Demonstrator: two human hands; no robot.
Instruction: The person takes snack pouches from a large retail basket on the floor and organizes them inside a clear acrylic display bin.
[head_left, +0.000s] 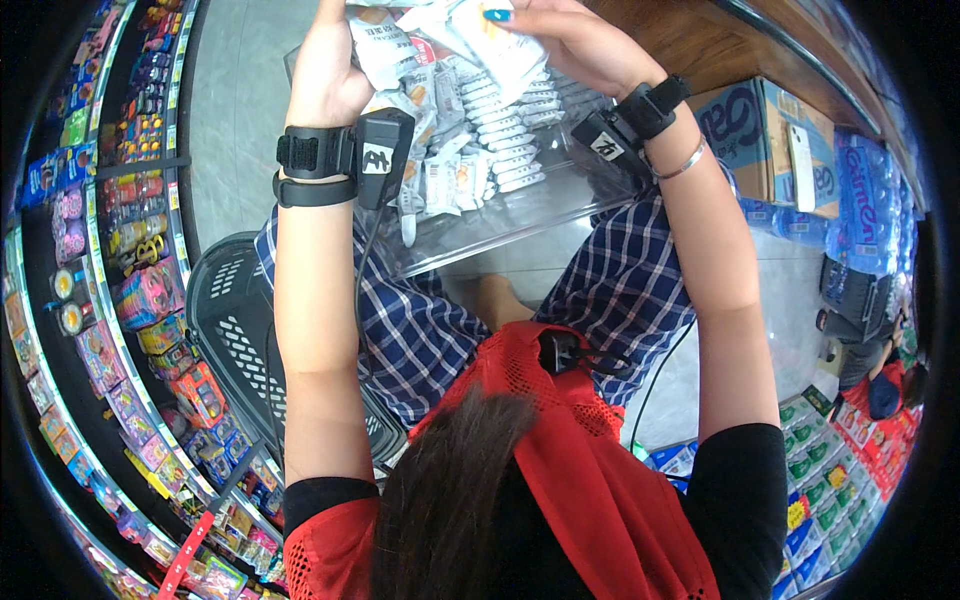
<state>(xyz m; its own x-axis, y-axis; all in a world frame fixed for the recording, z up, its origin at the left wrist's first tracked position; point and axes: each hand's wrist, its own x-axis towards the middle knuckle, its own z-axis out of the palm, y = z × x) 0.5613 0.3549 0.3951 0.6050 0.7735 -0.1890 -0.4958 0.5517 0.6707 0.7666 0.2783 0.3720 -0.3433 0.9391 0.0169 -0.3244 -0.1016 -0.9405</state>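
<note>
White plastic snack packets (442, 180) lie in a clear plastic bin (480, 244) resting across the knees. Some packets stand in tight rows at the bin's middle; others are heaped loosely at its left. My right hand (577, 37), with a blue-green thumbnail, is shut on a white snack packet (499, 49) above the rows, its thumb on top. My left hand (330, 75) is at the bin's far left, its palm beside more packets; its fingers run past the picture's top edge, so its grip cannot be told. Both wrists carry black strapped devices.
A dark plastic basket (232, 330) stands at my left, beside shelves of colourful packaged goods (150, 292). At the right are a cardboard box (735, 135) with a phone-like white object (801, 169), wrapped bottle packs (862, 202), and a co-worker (885, 382) farther off.
</note>
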